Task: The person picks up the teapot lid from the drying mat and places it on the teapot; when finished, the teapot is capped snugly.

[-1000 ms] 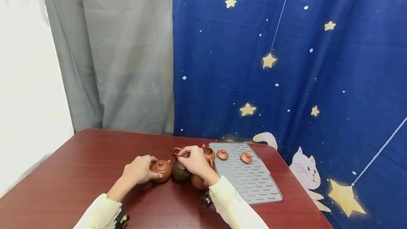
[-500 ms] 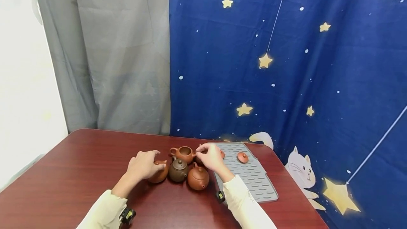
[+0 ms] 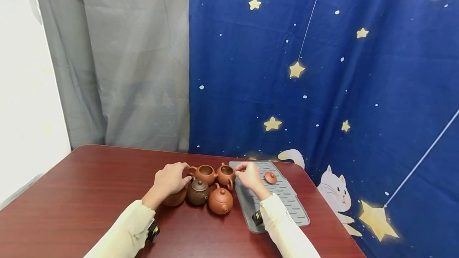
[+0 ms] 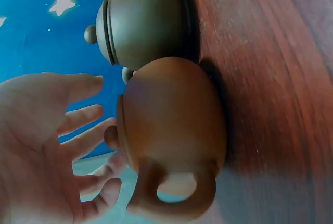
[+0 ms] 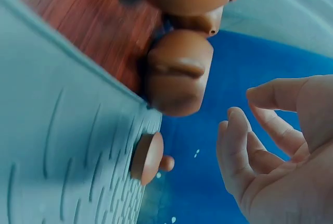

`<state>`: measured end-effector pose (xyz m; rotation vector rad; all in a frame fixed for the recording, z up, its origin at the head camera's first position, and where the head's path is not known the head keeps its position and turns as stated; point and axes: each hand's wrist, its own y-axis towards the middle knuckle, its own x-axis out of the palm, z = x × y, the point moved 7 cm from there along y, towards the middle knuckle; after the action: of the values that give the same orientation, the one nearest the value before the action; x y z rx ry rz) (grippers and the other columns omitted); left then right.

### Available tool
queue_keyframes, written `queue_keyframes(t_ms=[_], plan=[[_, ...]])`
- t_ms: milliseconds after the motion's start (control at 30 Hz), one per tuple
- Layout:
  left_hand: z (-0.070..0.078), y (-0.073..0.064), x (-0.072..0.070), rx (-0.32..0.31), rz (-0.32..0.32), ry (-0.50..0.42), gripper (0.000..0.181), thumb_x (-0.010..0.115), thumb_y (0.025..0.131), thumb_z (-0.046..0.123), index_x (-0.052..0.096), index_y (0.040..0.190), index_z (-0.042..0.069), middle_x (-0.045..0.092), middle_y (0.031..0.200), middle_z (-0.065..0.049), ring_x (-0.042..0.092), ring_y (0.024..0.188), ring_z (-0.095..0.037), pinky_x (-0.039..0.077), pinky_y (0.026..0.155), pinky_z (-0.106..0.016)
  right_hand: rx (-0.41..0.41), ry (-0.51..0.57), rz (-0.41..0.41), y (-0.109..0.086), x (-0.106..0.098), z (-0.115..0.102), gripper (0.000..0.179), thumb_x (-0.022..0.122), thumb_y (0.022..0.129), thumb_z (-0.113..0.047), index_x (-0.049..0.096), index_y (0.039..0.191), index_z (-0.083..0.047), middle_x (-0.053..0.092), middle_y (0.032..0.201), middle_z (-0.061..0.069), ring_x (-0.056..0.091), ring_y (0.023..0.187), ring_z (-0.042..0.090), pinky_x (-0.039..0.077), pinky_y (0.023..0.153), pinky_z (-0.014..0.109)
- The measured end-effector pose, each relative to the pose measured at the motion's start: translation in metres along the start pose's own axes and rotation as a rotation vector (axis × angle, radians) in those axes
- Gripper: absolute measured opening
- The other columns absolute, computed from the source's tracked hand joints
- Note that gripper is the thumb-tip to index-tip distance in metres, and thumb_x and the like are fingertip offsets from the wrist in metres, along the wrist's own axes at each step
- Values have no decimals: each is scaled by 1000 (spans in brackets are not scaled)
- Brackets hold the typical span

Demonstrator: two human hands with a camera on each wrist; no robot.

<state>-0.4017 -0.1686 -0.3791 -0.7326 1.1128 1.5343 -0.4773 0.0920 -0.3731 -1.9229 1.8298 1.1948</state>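
Observation:
My left hand (image 3: 171, 178) hovers with spread fingers above a reddish-brown lidded teapot (image 4: 174, 114), which it partly covers in the head view. Beside that pot stands a dark brown lidded teapot (image 3: 198, 192), and right of it an orange-brown lidded teapot (image 3: 220, 201). Behind them are two lidless teapots, one to the left (image 3: 205, 174) and one to the right (image 3: 226, 175). Over the left edge of the grey mat is my right hand (image 3: 250, 175), its fingers loosely bent and holding nothing. Near it a small lid (image 5: 148, 157) lies knob up on the mat, mostly hidden in the head view.
The grey ridged mat (image 3: 287, 204) lies on the right of the red-brown table (image 3: 89, 198). Another orange lid (image 3: 270, 177) rests on it, further right. Behind the table hang a grey curtain (image 3: 136, 71) and a blue star-patterned curtain (image 3: 244, 83).
My right hand has left the dark teapot's lid and moved right, over the mat. My left hand has let go of the reddish-brown teapot's side and risen above it.

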Motion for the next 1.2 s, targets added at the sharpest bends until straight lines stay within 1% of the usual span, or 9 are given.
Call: queue_keyframes(t_ms=[67, 167, 300, 433, 600, 800, 867, 1000, 1200], plan=[[1, 4, 3, 1, -12, 0, 34, 72, 88, 32, 68, 119, 18, 69, 117, -8, 64, 106, -36, 51, 69, -55, 6, -19, 13, 1, -3, 4, 8, 71, 80, -2, 75, 86, -4, 72, 80, 3, 66, 76, 16, 52, 67, 32], [1, 10, 7, -13, -26, -24, 36, 70, 90, 33, 67, 122, 17, 68, 119, -8, 64, 107, -33, 50, 70, -55, 11, -34, 23, 2, -6, 11, 12, 70, 78, -1, 76, 88, -3, 73, 81, 4, 67, 77, 18, 53, 69, 33], [4, 19, 12, -15, -35, -43, 37, 69, 91, 33, 66, 124, 17, 68, 119, -9, 64, 105, -31, 49, 71, -55, 32, -55, 27, 6, -9, 19, 13, 71, 79, -2, 75, 92, -2, 73, 85, 5, 68, 83, 22, 53, 72, 36], [8, 27, 18, -13, -62, -57, 35, 68, 92, 34, 66, 124, 18, 68, 120, -8, 64, 105, -31, 48, 75, -57, 70, -101, 25, 12, -9, 28, 16, 73, 80, -1, 74, 96, -4, 73, 92, 7, 68, 90, 26, 53, 78, 40], [9, 33, 24, -40, -82, -73, 36, 69, 92, 34, 66, 124, 18, 68, 119, -4, 64, 104, -30, 47, 78, -56, 102, -150, 1, 21, -8, 38, 19, 75, 80, -2, 73, 99, -5, 72, 99, 12, 67, 97, 31, 52, 83, 43], [10, 37, 30, -45, -107, -92, 40, 69, 92, 34, 65, 128, 17, 68, 120, -3, 64, 105, -30, 47, 78, -55, 147, -168, -24, 25, -7, 48, 23, 76, 82, -3, 73, 105, -2, 72, 104, 14, 65, 101, 33, 52, 85, 43], [8, 37, 32, -57, -114, -94, 42, 70, 91, 35, 64, 129, 18, 67, 121, -4, 63, 105, -31, 47, 78, -55, 146, -181, -35, 25, -6, 50, 24, 76, 82, -4, 74, 106, -2, 72, 103, 13, 65, 101, 33, 52, 85, 44], [4, 38, 33, -74, -119, -101, 45, 73, 89, 37, 64, 129, 19, 66, 125, -3, 63, 107, -32, 47, 79, -55, 108, -191, -55, 26, -3, 52, 23, 76, 83, -5, 74, 105, 0, 72, 102, 13, 66, 100, 34, 52, 85, 44], [7, 39, 35, -50, -128, -104, 47, 75, 88, 36, 63, 130, 18, 67, 124, -1, 63, 106, -29, 48, 78, -53, 54, -181, -62, 26, 2, 53, 16, 76, 81, -2, 76, 97, -1, 73, 97, 12, 66, 96, 31, 53, 83, 44]])
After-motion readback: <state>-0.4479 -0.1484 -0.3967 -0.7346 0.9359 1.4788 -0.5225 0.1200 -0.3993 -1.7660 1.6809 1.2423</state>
